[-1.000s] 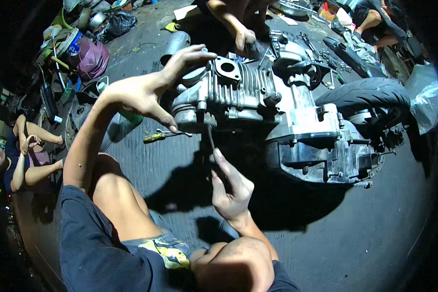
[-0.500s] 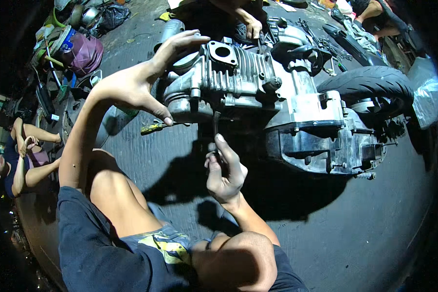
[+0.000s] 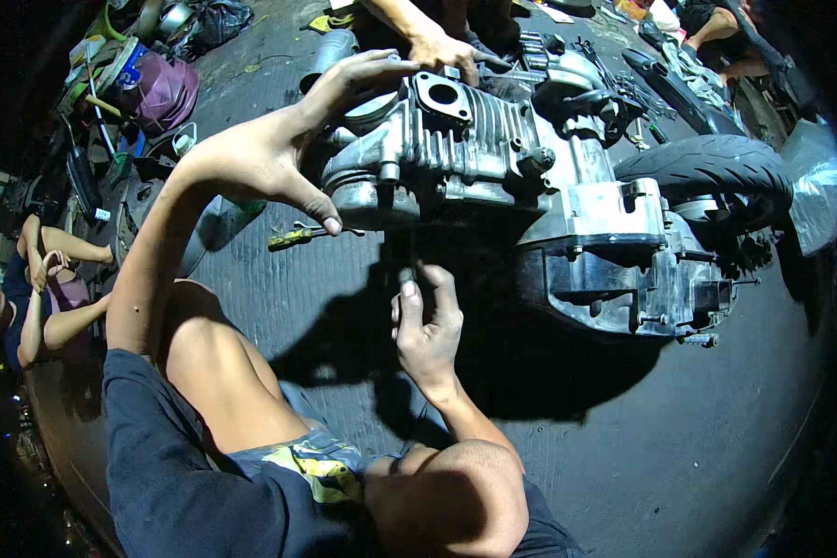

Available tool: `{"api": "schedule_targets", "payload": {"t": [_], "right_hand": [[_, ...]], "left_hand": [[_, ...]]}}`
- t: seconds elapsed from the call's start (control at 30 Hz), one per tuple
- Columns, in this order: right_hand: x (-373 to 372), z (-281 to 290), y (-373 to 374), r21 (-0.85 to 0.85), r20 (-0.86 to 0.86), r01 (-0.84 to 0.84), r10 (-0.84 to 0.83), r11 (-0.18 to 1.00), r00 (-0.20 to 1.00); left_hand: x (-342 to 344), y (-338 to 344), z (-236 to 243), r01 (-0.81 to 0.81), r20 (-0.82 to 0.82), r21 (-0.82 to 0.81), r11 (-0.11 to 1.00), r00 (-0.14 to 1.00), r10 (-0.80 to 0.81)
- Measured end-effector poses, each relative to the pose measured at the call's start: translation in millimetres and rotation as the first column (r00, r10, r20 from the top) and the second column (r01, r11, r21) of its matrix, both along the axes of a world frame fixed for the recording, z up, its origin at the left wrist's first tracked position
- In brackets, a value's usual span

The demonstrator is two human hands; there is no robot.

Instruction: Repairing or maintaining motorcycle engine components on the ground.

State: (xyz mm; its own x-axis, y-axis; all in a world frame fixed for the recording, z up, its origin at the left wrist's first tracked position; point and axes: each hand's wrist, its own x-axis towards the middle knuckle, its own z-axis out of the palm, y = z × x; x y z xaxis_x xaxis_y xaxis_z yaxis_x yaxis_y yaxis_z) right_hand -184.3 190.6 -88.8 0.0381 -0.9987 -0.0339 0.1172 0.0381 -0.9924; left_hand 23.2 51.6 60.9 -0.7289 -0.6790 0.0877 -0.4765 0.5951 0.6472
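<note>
Left hand [image 3: 270, 163] spread wide, fingers over top of engine [image 3: 493, 177], thumb on its near end; not clenched. Right hand [image 3: 428, 325] pinches thin tool shaft [image 3: 405, 275] under engine, in shadow. Engine: cast grey metal, finned cylinder, on dark ribbed floor [image 3: 623, 446]. Tyre [image 3: 707, 167] behind. Yellow-handled screwdriver [image 3: 298, 236] lies nearby.

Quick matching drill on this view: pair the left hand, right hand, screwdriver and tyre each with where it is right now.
Things:
1. left hand
2. right hand
3. screwdriver
4. tyre

Places:
A. lying on the ground beside the engine
B. at the far right end of the engine
C. spread over the engine's left end
D. below the engine, fingers raised toward its underside

Pairs: 1-C, 2-D, 3-A, 4-B
</note>
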Motion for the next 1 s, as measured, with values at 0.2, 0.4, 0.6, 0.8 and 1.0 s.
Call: {"api": "schedule_targets", "payload": {"t": [0.2, 0.4, 0.6, 0.8, 1.0], "right_hand": [[-9.9, 1.3, -8.5, -0.416, -0.082, 0.040, -0.081, 0.909, 0.993], [-3.3, -6.5, -3.9, 0.074, -0.048, -0.017, 0.021, 0.997, 0.999], [-21.0, -21.7, 17.2, -0.131, -0.180, -0.004, -0.020, 0.991, 0.983], [-33.7, -2.8, 11.5, -0.290, -0.271, -0.143, 0.062, 0.946, 0.961], [-46.9, 24.0, 8.6, -0.333, -0.151, -0.127, 0.080, 0.934, 0.985]], "left_hand": [[-0.3, -0.3, -3.4, 0.021, 0.003, -0.016, 1.000, 1.000, -0.021], [-3.3, 2.4, 2.5, -0.028, -0.015, 0.007, 1.000, 1.000, 0.028], [-7.0, 4.6, -2.9, -0.016, -0.065, -0.014, 1.000, 0.998, 0.015], [-8.3, 7.3, -0.2, -0.127, 0.029, -0.061, 0.990, 0.991, 0.129], [-13.9, 8.2, 5.1, -0.201, 0.034, 0.062, 0.978, 0.979, 0.199]]}}
